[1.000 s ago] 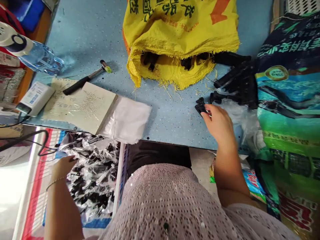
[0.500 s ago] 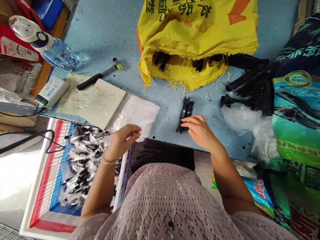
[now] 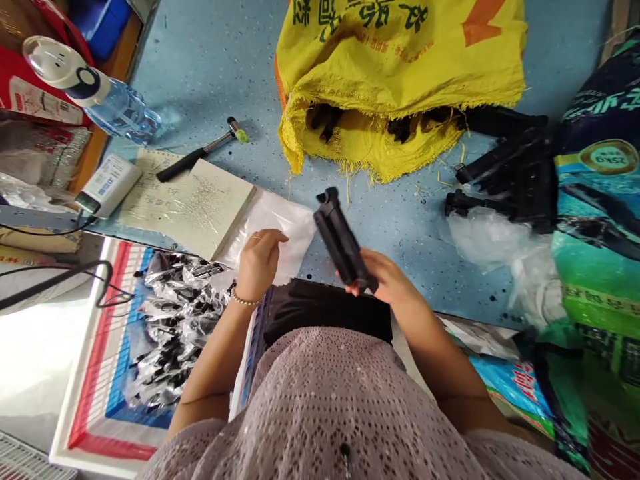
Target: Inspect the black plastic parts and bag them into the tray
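A black plastic part point(image 3: 340, 240), long and ribbed with lugs at its ends, is tilted up off the table in my right hand point(image 3: 389, 277). My fingers wrap its near end, with fingertips showing on its far side. My left hand point(image 3: 259, 265), wearing a beaded bracelet, is closed at the left side of a stack of clear plastic bags point(image 3: 299, 233). Its curled fingers seem to pinch the top bag; the fingertips are partly hidden. Left of the bags lies a paper pad point(image 3: 220, 200) with many fine clear strands on it.
A yellow woven sack point(image 3: 400, 73) opens toward me, black parts inside. More black parts point(image 3: 520, 167) lie right, beside crumpled plastic point(image 3: 490, 237). A small hammer point(image 3: 200, 155), white box point(image 3: 109, 187) and water bottle point(image 3: 115, 110) stand left. Below, a crate point(image 3: 113, 347) holds bagged parts.
My right hand has lifted the black part off the table and brought it left and toward me. My left hand has moved right and up onto the bags, its fingers closing.
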Motion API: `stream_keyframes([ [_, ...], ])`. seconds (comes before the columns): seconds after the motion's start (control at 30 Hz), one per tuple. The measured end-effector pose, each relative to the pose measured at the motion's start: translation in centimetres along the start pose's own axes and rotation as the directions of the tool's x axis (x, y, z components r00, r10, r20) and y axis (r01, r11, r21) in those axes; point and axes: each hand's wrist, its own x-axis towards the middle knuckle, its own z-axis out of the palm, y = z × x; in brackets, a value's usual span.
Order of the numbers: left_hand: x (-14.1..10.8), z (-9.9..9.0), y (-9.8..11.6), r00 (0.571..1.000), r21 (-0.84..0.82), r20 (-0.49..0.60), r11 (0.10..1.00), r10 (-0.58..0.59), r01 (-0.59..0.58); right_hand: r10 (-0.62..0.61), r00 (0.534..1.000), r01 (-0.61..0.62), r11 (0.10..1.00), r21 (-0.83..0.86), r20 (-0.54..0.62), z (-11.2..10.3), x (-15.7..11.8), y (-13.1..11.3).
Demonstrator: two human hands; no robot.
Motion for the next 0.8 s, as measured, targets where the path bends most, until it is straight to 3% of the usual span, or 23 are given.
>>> stream_keyframes([
  [0.07, 0.0, 0.1, -0.3, 0.995, 0.113, 0.012, 0.989, 0.097, -0.098, 0.126, 0.971, -0.153, 0.98, 0.129, 0.202, 2.1, 0.5, 1.0],
  [0.1, -0.1, 0.0, -0.5, 0.993, 0.141, 0.009, 0.983, 0.114, -0.114, 0.167, 0.956, -0.208, 0.966, 0.154, 0.242, 2.8, 0.9, 1.5],
  [0.2, -0.8, -0.4, -0.6, 0.985, 0.171, -0.007, 0.971, 0.17, -0.166, 0.222, 0.944, -0.274, 0.939, 0.208, 0.243, 3.7, 2.4, 2.8],
  [0.3, -2.4, -0.3, 0.7, 0.932, 0.16, 0.075, 0.918, 0.355, -0.363, 0.258, 0.926, -0.318, 0.925, 0.206, 0.275, 4.1, 3.6, 2.9],
  [0.37, -3.6, 0.2, 2.0, 0.871, 0.098, 0.17, 0.872, 0.461, -0.48, 0.232, 0.95, -0.269, 0.948, 0.172, 0.208, 4.7, 3.8, 2.4],
  [0.43, -4.5, 0.8, 3.1, 0.827, 0.028, 0.232, 0.846, 0.512, -0.532, 0.12, 0.992, -0.123, 0.988, 0.094, 0.041, 5.7, 3.3, 1.9],
  [0.53, -5.1, 1.3, 3.9, 0.821, -0.03, 0.23, 0.847, 0.523, -0.531, -0.132, 0.981, 0.105, 0.978, -0.181, -0.143, 7.0, 1.8, 1.6],
  [0.6, -5.2, 1.0, 4.0, 0.83, -0.043, 0.189, 0.849, 0.525, -0.527, -0.251, 0.959, 0.203, 0.93, -0.307, -0.129, 7.3, 1.0, 1.6],
  [0.73, -5.8, -0.5, 4.0, 0.873, -0.116, 0.015, 0.868, 0.488, -0.483, -0.238, 0.968, 0.247, 0.961, -0.124, 0.08, 6.7, 1.6, 1.1],
  [0.8, -6.2, -1.3, 3.9, 0.901, -0.192, -0.052, 0.882, 0.43, -0.431, -0.263, 0.958, 0.275, 0.956, -0.104, 0.117, 6.5, 2.7, 0.7],
])
